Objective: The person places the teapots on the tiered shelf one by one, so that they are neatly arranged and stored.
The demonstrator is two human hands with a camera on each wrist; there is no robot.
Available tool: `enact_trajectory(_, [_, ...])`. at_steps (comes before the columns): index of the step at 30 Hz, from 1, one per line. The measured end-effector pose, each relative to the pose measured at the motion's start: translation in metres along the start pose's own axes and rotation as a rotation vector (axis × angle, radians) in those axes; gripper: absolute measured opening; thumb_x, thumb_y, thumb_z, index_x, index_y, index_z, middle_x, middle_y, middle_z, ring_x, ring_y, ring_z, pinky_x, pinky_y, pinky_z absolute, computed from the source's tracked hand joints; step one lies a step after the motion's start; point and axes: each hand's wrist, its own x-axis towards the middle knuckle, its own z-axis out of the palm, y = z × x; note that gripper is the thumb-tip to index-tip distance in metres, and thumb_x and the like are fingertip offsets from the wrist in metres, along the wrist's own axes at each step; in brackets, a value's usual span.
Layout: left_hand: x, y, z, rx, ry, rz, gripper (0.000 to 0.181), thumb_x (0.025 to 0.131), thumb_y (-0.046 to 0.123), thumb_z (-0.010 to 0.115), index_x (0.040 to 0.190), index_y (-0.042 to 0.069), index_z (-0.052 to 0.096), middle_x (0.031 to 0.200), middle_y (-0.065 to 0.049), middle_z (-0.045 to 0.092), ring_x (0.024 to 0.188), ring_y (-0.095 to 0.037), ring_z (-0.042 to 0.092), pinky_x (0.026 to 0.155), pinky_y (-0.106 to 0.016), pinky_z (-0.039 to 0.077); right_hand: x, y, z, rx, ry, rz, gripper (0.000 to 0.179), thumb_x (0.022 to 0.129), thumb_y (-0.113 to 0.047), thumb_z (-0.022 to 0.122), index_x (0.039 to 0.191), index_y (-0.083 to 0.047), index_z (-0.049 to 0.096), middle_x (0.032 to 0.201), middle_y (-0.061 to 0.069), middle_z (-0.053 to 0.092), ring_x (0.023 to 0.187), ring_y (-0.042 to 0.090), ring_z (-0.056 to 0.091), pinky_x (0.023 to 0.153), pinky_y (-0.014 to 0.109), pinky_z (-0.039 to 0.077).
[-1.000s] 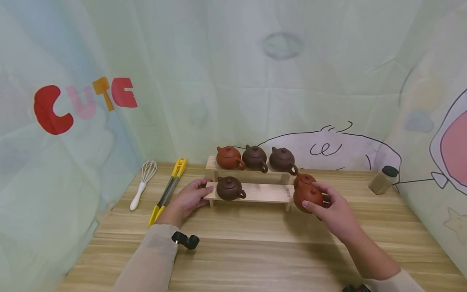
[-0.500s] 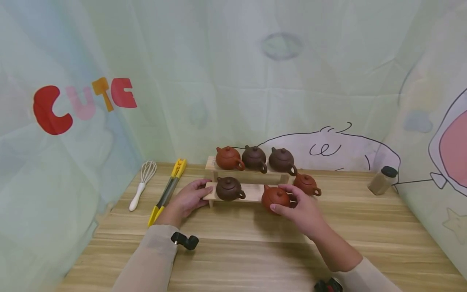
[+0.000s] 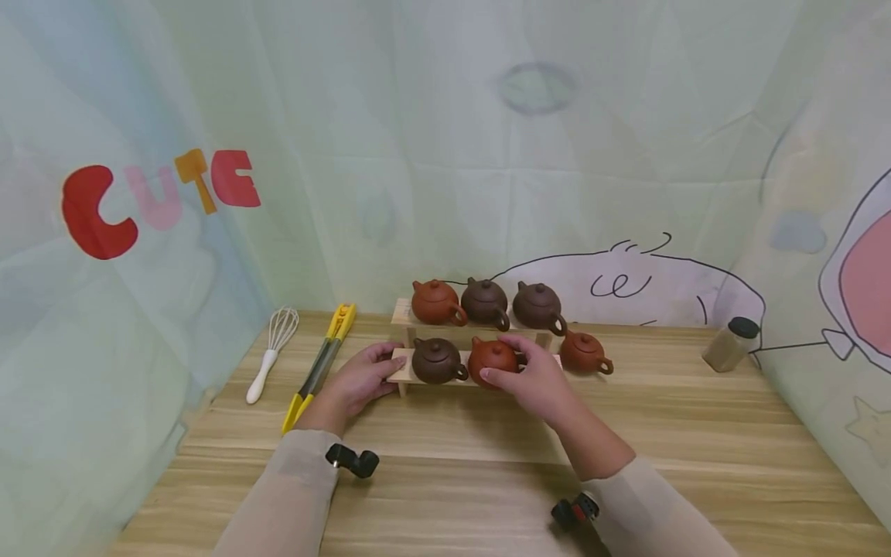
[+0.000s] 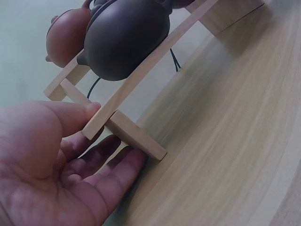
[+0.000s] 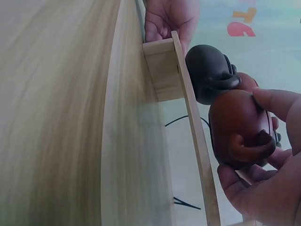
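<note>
My left hand (image 3: 365, 379) grips the left end of the lower wooden stand (image 4: 150, 66), its thumb on top and fingers beneath, around the leg. With my right hand (image 3: 543, 387) I hold a reddish-brown teapot (image 3: 491, 363) by its sides, thumb in front and fingers behind. This teapot is close over the lower board, just right of a dark brown teapot (image 3: 435, 361); its spout points left. In the right wrist view its handle (image 5: 251, 149) faces the camera.
Behind, a higher wooden stand (image 3: 402, 310) bears a red teapot (image 3: 435, 302) and two dark teapots (image 3: 484, 302). Another red teapot (image 3: 583, 353) is at the right. A whisk (image 3: 271, 354) and yellow-grey tongs (image 3: 320, 367) lie left; a black-lidded jar (image 3: 731, 345) stands far right.
My right hand has carried the reddish-brown teapot leftward from in front of the right-hand red teapot to over the lower stand, next to the dark one. My left hand has stayed put.
</note>
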Motion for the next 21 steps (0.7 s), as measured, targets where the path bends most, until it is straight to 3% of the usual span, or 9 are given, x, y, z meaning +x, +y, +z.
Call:
enact_trajectory(15, [-0.002,0.000,0.000,-0.004,-0.004,0.000,0.056,0.113,0.022,0.054,0.162,0.002,0.036,0.172,-0.022,0.034,0.150,-0.038,0.050,0.124,-0.057,0.044,0.006,0.006,0.012,-0.026,0.019,-0.020,0.068,0.091,-0.034,0.087,0.151,-0.019,0.060,0.151,0.013,0.063,0.135,0.033,0.064,0.115,0.052,0.053])
enact_trajectory(21, [-0.001,0.002,0.000,-0.005,0.001,-0.003,0.054,0.113,0.022,0.054,0.162,0.003,0.038,0.171,-0.021,0.035,0.147,-0.036,0.053,0.122,-0.055,0.047,0.004,0.004,0.004,-0.033,0.028,-0.025,0.062,0.093,-0.038,0.085,0.148,-0.020,0.063,0.150,0.010,0.064,0.128,0.033,0.069,0.102,0.047,0.061])
